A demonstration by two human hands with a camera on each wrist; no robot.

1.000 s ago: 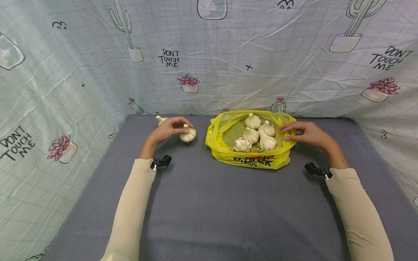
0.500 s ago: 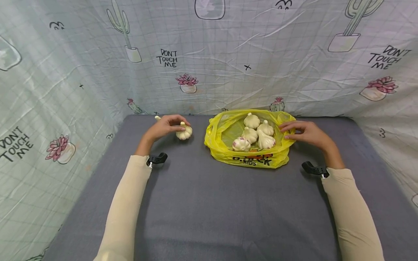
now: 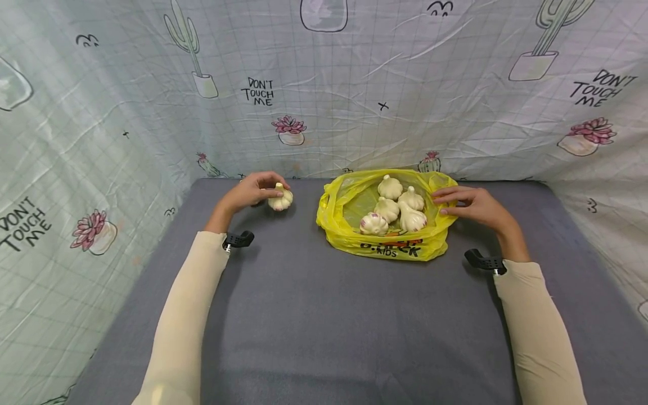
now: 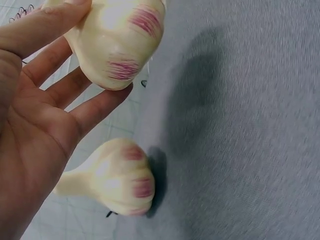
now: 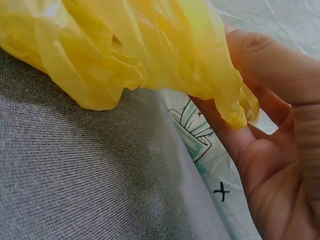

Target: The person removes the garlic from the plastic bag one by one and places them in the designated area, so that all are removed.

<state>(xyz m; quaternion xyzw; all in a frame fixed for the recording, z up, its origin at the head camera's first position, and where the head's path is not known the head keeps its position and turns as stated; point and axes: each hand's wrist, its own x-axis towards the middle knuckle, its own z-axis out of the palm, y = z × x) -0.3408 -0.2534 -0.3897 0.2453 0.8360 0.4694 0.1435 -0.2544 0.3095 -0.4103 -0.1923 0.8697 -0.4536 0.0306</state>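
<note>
My left hand (image 3: 248, 191) pinches a cream garlic bulb (image 3: 281, 201) between thumb and fingertips. In the left wrist view this bulb (image 4: 120, 40) shows purple streaks, and its shadow falls apart from it on the table. A second garlic bulb (image 4: 117, 177) with purple patches rests below the hand there; the hand mostly hides it in the head view. At the right, my right hand (image 3: 473, 209) grips the side of a yellow plastic bag (image 3: 349, 242), thumb and fingers on either side of the plastic (image 5: 190, 45). Several garlic bulbs (image 3: 387, 209) lie in the bag's wide mouth.
The grey table (image 3: 314, 320) runs back to a hanging printed sheet (image 3: 334, 84) with cactus drawings, which also encloses the left and right sides. Black wrist camera mounts (image 3: 239, 239) jut inward from both sleeves.
My left hand has shifted left and slightly back, carrying the garlic bulb. The stem of the second bulb has gone behind the hand. My right hand stays at the bag's side.
</note>
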